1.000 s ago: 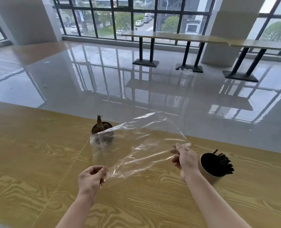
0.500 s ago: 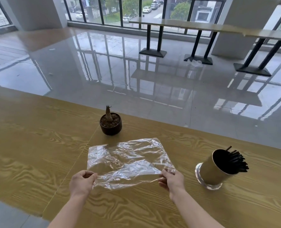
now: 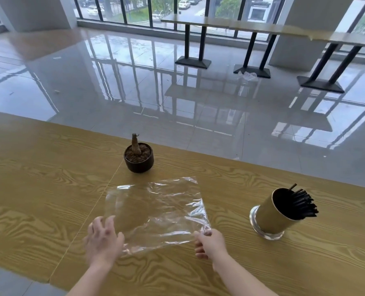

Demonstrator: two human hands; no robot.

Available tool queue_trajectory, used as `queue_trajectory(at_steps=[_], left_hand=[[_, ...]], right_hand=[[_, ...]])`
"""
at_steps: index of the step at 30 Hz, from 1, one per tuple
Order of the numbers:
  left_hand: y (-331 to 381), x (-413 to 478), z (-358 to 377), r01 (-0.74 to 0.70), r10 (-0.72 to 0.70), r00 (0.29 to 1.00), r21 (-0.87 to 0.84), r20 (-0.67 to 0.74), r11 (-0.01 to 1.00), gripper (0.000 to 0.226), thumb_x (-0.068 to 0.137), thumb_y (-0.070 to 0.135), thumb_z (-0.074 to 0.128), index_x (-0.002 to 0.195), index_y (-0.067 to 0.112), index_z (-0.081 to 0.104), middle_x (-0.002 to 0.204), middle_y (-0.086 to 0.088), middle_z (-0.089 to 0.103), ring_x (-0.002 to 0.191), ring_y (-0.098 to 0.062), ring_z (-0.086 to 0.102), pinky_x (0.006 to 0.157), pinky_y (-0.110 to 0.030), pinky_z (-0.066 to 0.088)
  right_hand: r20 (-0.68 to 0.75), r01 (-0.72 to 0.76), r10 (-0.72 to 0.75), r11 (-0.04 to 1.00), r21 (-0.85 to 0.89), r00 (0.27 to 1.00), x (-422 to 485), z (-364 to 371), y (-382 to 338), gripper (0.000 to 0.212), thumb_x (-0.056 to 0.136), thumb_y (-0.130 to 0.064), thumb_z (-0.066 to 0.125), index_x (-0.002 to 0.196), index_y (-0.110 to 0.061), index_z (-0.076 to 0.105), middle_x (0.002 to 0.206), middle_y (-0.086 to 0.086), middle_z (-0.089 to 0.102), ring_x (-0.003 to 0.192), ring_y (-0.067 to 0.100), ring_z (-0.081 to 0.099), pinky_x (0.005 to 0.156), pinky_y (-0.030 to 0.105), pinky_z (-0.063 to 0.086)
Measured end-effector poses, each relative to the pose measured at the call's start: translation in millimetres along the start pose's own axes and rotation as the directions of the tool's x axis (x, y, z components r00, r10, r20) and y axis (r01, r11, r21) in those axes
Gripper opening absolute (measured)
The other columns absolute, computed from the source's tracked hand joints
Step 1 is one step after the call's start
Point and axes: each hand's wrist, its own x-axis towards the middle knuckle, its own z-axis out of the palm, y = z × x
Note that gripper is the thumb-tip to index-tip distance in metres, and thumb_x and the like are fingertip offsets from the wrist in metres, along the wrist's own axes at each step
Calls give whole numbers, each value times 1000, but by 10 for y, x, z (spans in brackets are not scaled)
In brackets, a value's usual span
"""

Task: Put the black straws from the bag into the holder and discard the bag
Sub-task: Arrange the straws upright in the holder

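Glossy grey floor (image 3: 134,86) stretches away to tall windows, with dark-legged tables (image 3: 237,24) standing along the far side. Nearer, a wood-grain surface (image 3: 27,189) runs across the view, its far edge slanting from left to right and its near edge cutting off at the lower left.

A clear plastic bag (image 3: 158,210) lies flat and wrinkled on the surface, empty. The left hand (image 3: 103,240) is blurred, its fingers spread apart over the bag's near left corner; I cannot tell whether it touches the plastic. The right hand (image 3: 209,244) has its fingers pinched together on the bag's near right corner.

A small dark pot (image 3: 138,161) with a bare stub of plant stands just beyond the bag's far edge, close to the surface's far edge. Well to the right of the bag, a gold holder (image 3: 269,216) on a clear base holds the black straws (image 3: 301,205), whose ends fan out past its rim. Bare wood lies open on the left and between bag and holder.
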Motion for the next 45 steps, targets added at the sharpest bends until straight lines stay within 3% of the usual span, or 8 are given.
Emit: queue_trajectory(at_steps=[4, 7, 11, 17, 26, 32, 37, 45], left_hand=[[292, -100, 8, -181, 182, 983, -11, 35, 983, 49, 80, 25, 74, 127, 18, 64, 140, -17, 52, 133, -34, 46, 98, -51, 46], [576, -149, 14, -267, 274, 960, -103, 56, 958, 47, 79, 18, 75, 125, 15, 67, 131, -16, 59, 126, -34, 52, 94, -50, 49], [1038, -232, 0, -392, 420, 906, -273, 49, 879, 42, 77, 6, 76, 118, 11, 70, 114, -8, 65, 114, -32, 58, 93, -41, 49], [1835, -429, -70, -494, 571, 821, -465, 29, 734, 42, 78, 7, 77, 117, 19, 70, 112, 6, 65, 108, -18, 63, 92, -36, 51], [3174, -795, -96, -564, 719, 695, -615, 6, 551, 47, 79, 11, 76, 124, 20, 66, 110, 6, 64, 101, -11, 61, 87, -31, 51], [3711, -937, -31, -642, 771, 637, -551, 3, 533, 59, 84, 23, 71, 139, 19, 52, 133, 1, 57, 122, -18, 56, 93, -24, 41], [4028, -940, 47, -554, 802, 505, -593, 318, 584, 117, 65, 52, 73, 159, 19, 12, 164, 3, 19, 150, -16, 24, 117, -35, 32], [4247, -1020, 276, -488, 737, 598, -587, 315, 646, 125, 58, 62, 79, 157, 17, 18, 162, 2, 30, 145, -17, 36, 109, -30, 35]], right_hand=[[-120, 48, -75, 977, -209, 990, -61, -165, 9, 44, 84, -29, 74, 114, -12, 46, 93, 9, 67, 56, 21, 64, 54, 33, 58], [-142, 106, -165, 930, -352, 976, -117, -385, -28, 40, 87, -28, 69, 119, -16, 47, 98, 4, 62, 77, 28, 70, 74, 41, 61], [-168, 151, -187, 967, -206, 968, -243, -739, -115, 22, 94, -18, 64, 113, -13, 55, 108, 9, 58, 64, 19, 60, 58, 32, 59], [-355, 298, -282, 954, -10, 891, -471, -1417, -145, 8, 94, -15, 65, 100, -18, 62, 95, 14, 65, 54, 16, 60, 55, 34, 58], [-565, 505, -412, 863, 9, 714, -673, -2299, -307, 24, 86, -32, 76, 103, -24, 60, 61, -2, 60, 49, 16, 57, 55, 45, 53], [-540, 455, -565, 824, -337, 623, -554, -2543, -478, 68, 76, -50, 81, 129, -20, 51, 90, -4, 60, 79, 15, 60, 73, 42, 56], [-437, 321, -603, 763, -562, 668, -318, -2645, -658, 104, 74, -66, 74, 154, -18, 27, 147, -1, 45, 131, 19, 50, 97, 43, 51], [-309, 220, -719, 540, -813, 622, 74, -2595, -983, 92, 84, -75, 53, 153, -20, 26, 145, 1, 52, 117, 25, 64, 80, 37, 55]])
